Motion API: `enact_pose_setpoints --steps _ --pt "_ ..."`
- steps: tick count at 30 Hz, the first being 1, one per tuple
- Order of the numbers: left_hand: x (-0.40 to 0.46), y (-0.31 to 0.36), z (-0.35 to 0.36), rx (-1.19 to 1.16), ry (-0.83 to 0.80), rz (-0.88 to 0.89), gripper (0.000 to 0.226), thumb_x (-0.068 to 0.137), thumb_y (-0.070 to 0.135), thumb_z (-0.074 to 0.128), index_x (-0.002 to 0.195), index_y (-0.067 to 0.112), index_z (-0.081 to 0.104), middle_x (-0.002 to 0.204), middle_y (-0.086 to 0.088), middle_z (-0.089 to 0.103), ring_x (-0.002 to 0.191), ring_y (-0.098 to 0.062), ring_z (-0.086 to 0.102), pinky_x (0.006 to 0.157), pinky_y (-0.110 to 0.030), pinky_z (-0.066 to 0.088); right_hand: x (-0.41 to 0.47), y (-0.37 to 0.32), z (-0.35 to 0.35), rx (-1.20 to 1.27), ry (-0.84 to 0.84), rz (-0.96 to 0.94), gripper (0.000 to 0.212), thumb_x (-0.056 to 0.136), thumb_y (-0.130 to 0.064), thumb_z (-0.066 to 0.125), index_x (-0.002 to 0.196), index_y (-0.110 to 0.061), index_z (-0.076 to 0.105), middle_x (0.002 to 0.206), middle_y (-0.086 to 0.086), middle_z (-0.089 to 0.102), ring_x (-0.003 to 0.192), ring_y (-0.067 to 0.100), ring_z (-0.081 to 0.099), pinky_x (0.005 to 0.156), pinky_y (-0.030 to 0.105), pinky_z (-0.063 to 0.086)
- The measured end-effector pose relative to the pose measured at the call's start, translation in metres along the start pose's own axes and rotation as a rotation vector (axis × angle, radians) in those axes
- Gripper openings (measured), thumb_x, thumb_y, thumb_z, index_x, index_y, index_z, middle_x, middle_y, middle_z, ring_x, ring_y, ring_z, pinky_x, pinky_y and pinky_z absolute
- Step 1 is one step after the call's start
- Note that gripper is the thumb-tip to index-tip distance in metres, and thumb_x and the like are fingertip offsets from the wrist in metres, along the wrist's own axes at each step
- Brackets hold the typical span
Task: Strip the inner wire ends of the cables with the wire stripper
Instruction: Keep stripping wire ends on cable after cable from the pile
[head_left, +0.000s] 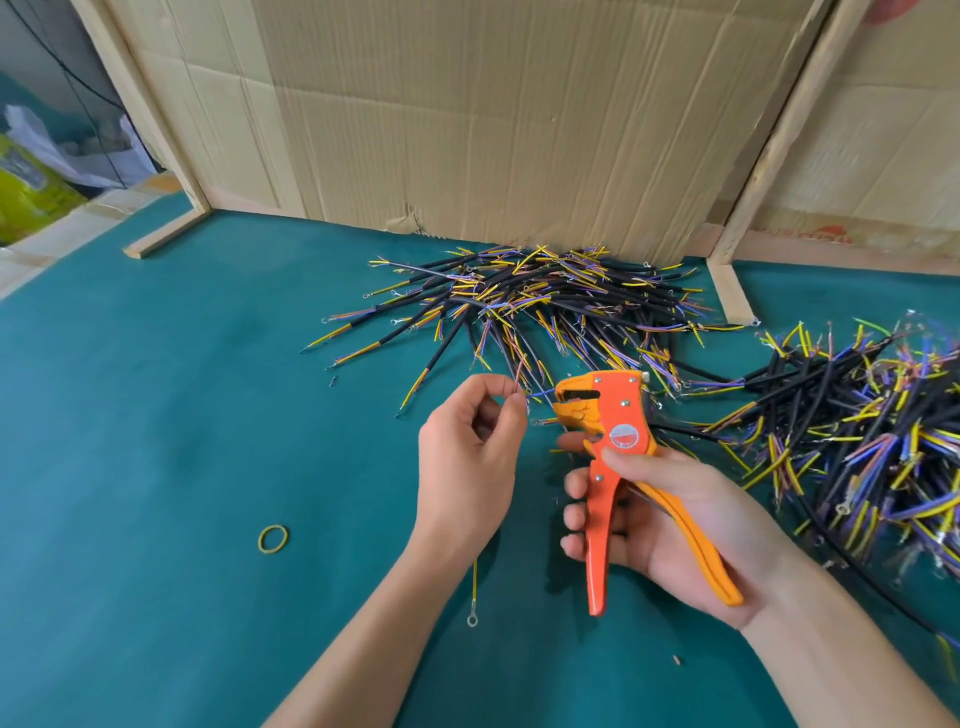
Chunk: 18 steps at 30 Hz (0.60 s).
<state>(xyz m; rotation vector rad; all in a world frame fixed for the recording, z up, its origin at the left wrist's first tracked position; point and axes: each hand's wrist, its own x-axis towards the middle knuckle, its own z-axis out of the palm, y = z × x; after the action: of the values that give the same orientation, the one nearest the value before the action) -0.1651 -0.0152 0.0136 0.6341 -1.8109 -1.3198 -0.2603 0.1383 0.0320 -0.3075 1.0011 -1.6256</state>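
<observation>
Hands (470, 441) feed blue wire (540, 393) into stripper (618, 431)

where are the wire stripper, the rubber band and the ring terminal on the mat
wire stripper (621, 415): head view, on its orange body by the round label
rubber band (273, 538): head view, on its yellow loop
ring terminal (471, 619): head view, on the metal ring

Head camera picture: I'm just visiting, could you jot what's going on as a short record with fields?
Tool: orange plastic wire stripper, gripped by the right hand
Wire: thin blue inner wire, pinched by the left hand, its end at the stripper's jaws
Piles: two heaps of short black cables with yellow and purple inner wires, one behind the hands, one at the right
Surface: teal table mat
Stray item: yellow rubber band
</observation>
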Motion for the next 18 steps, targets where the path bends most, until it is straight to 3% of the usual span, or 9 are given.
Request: enact_pose_setpoints --steps 4,9,14,18 --pt "-0.0011 0.0021 -0.0001 0.038 -0.024 0.018 0.015 0.096 0.014 0.064 0.083 0.021 0.065 0.059 0.008 0.042 0.056 -0.006 0.035 0.055 -0.019 0.035 -0.0041 -0.0019 -0.001 -0.046 -0.062 -0.009 0.053 0.076 -0.008 0.085 0.125 0.001 0.065 0.092 0.023 0.062 0.078 0.038 0.064 0.072 0.05 0.056" --pt "-0.0023 0.0045 0.0004 0.078 -0.067 0.052 0.013 0.096 0.012 0.063 0.085 0.017 0.064 0.063 -0.008 0.046 0.056 -0.008 0.035 0.056 -0.015 0.034 -0.0063 -0.0013 0.0012 -0.087 -0.086 -0.004 0.051 0.074 -0.006 0.086 0.12 0.003 0.066 0.084 0.021 0.058 0.07 0.036 0.061 0.066 0.047 0.055" --pt "-0.0026 0.0045 0.0001 0.095 -0.065 0.059 0.014 0.096 0.011 0.063 0.084 0.017 0.063 0.064 -0.009 0.046 0.056 -0.009 0.034 0.056 -0.018 0.034 -0.0072 -0.0023 0.0 -0.087 -0.073 -0.011 0.043 0.08 -0.008 0.079 0.12 0.003 0.065 0.076 0.016 0.05 0.061 0.03 0.055 0.058 0.042 0.051" --pt "-0.0021 0.0038 0.0002 0.097 -0.058 0.057 0.014 0.096 0.012 0.063 0.084 0.018 0.064 0.064 -0.01 0.046 0.06 -0.021 0.038 0.056 -0.023 0.035 -0.0073 -0.0018 0.0005 -0.096 -0.084 0.005 0.039 0.083 -0.012 0.077 0.118 0.001 0.067 0.074 0.013 0.05 0.058 0.026 0.052 0.054 0.039 0.048"
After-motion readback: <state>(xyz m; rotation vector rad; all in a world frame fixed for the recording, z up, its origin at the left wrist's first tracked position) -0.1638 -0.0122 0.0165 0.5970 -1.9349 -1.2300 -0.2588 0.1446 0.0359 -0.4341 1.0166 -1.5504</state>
